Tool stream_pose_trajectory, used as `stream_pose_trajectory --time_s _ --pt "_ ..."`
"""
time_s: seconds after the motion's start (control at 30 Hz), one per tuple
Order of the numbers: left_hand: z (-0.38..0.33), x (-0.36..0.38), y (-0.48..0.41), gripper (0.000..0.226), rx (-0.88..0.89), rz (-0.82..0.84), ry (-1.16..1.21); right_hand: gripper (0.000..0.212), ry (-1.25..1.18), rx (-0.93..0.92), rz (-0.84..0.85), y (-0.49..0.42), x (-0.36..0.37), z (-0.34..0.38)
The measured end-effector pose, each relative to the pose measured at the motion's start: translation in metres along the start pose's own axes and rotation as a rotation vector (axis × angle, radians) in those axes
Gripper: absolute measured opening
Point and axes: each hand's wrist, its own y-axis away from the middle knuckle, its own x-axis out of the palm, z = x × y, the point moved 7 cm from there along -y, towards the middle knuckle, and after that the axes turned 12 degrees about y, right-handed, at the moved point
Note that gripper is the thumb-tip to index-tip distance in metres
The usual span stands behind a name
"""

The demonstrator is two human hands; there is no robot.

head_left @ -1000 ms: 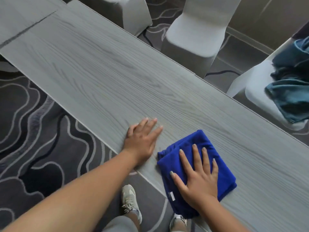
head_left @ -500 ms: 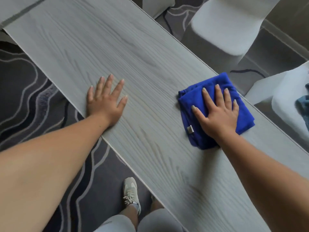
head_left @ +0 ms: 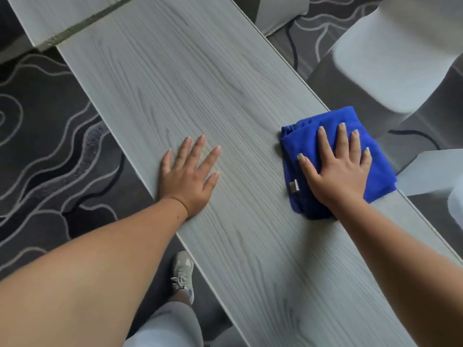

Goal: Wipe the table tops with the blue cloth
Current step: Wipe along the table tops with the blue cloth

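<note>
A long grey wood-grain table top point(head_left: 190, 78) runs diagonally from top left to bottom right. The folded blue cloth point(head_left: 298, 141) lies at the table's far edge, with one corner hanging over it. My right hand point(head_left: 337, 169) presses flat on the cloth, fingers spread. Near the table's front edge, my left hand point(head_left: 189, 175) rests flat on the bare wood, fingers apart, holding nothing. A small grey tag shows on the cloth beside my right thumb.
A second table top point(head_left: 50, 16) butts against this one at the top left, with a dark seam between them. White covered chairs point(head_left: 390, 58) stand beyond the far edge. Patterned dark carpet point(head_left: 45, 136) lies to the left. My shoe point(head_left: 183, 274) is below the table's front edge.
My right hand has slid the blue cloth from the near edge across to the far edge of the table. My left hand has stayed flat on the wood, braced by the near edge.
</note>
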Motion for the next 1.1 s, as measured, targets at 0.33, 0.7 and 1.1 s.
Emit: stream_pose_trajectory --time_s 0.33,0.7,1.1 --pt "-0.002 -0.002 0.002 0.054 0.019 0.031 0.038 0.072 -0.044 -0.05 0.076 0.168 0.01 0.128" --pt "0.119 -0.055 -0.079 0.056 -0.02 0.043 0.072 0.071 -0.017 -0.059 0.05 0.132 0.0 0.157" --pt "0.136 -0.071 -0.124 0.058 -0.116 -0.029 -0.002 0.071 -0.012 -0.072 -0.056 -0.164 -0.037 0.165"
